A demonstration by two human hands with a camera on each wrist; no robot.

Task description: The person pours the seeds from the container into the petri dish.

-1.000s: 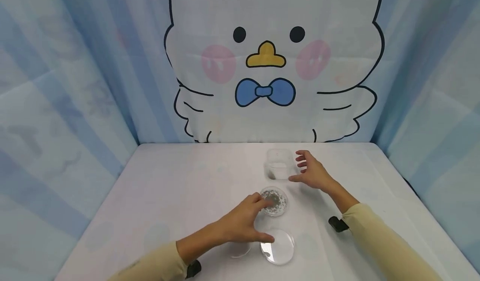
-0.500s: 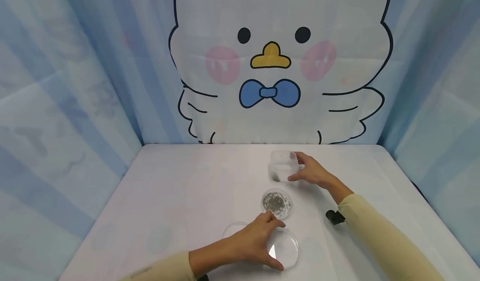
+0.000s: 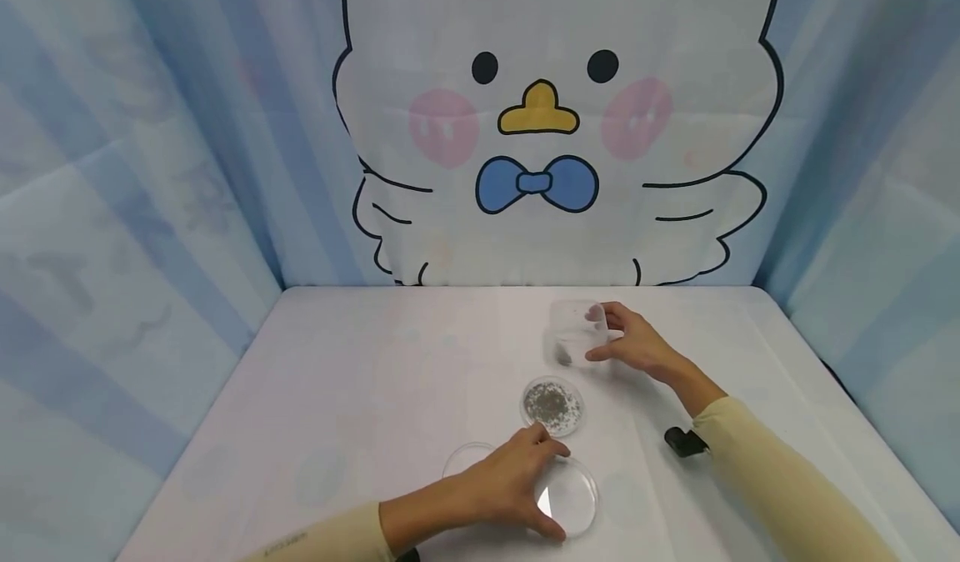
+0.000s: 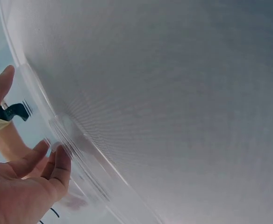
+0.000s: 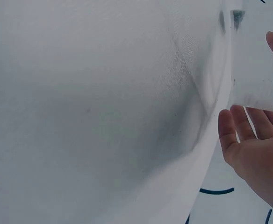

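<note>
A clear round petri dish [image 3: 575, 499] lies near the table's front, and my left hand [image 3: 506, 480] grips its rim with thumb on the near side and fingers on the far side. Farther back, my right hand [image 3: 636, 342] holds the right side of a clear plastic box [image 3: 573, 322], tilted, with a little dark grey matter in its lower left corner. In the right wrist view, the fingers [image 5: 255, 123] lie along the see-through box wall. Between the hands sits another round dish [image 3: 552, 405], holding dark grey grains mixed with white bits.
A further clear round dish or lid [image 3: 467, 455] is partly hidden behind my left hand. All of it stands on a white-covered table [image 3: 360, 378]. A cloth backdrop [image 3: 540, 245] with a cartoon bird rises behind the far edge.
My left hand has moved toward me, from over the grain dish onto the rim of the clear dish. My right hand has reached the box, taken hold of it and shifted it slightly right.
</note>
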